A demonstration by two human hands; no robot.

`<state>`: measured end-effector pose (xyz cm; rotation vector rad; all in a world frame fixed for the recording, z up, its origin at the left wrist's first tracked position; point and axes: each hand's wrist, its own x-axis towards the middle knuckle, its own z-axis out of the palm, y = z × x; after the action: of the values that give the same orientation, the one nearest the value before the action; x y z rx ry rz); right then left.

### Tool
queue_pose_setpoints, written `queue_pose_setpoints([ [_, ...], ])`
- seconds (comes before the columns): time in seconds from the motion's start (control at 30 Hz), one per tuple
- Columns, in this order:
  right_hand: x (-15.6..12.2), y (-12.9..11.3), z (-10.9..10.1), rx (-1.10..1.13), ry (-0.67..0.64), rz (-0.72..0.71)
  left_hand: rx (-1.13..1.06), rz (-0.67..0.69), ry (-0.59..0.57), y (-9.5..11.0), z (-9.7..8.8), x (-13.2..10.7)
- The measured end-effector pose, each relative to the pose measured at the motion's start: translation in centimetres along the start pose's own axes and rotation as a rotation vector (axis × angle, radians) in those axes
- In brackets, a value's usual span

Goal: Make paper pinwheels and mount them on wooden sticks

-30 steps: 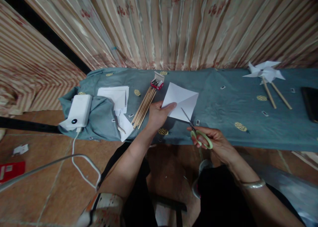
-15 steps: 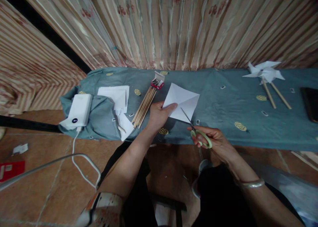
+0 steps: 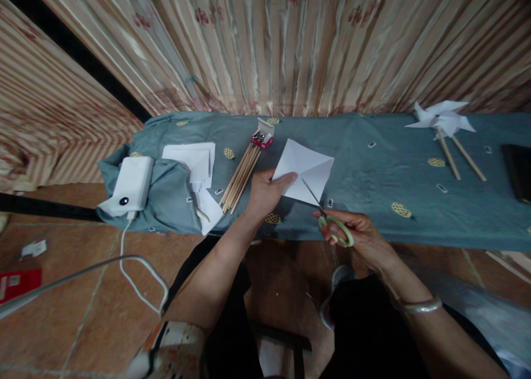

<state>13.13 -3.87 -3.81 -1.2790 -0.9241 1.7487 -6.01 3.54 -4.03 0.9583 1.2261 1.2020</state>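
My left hand (image 3: pixel 265 192) pinches the lower left corner of a creased white paper square (image 3: pixel 305 169) held just above the blue-grey cloth (image 3: pixel 373 174). My right hand (image 3: pixel 357 232) grips green-handled scissors (image 3: pixel 332 221); their blades reach up into the square's lower edge along a crease. A bundle of wooden sticks (image 3: pixel 241 177) lies just left of my left hand. A small red box of pins (image 3: pixel 262 138) sits at the sticks' far end.
White paper sheets (image 3: pixel 194 163) and scraps lie left of the sticks. A white power bank (image 3: pixel 130 185) with a cable rests at the cloth's left end. Finished paper pinwheels (image 3: pixel 443 121) on sticks and a dark object (image 3: pixel 518 171) sit far right. Striped curtains hang behind.
The paper square and the scissors have shifted slightly up and right; the blades sit a little deeper in the paper's edge.
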Motion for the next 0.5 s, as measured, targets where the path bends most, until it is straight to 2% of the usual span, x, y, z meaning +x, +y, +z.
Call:
queue_pose_setpoints([
  [0.33, 0.05, 0.02, 0.23, 0.000, 0.037, 0.016, 0.022, -0.018, 0.007, -0.23, -0.03, 0.17],
  [0.5, 0.03, 0.20, 0.05, -0.052, -0.014, -0.010, 0.025, -0.002, -0.005, -0.25, -0.12, 0.22],
])
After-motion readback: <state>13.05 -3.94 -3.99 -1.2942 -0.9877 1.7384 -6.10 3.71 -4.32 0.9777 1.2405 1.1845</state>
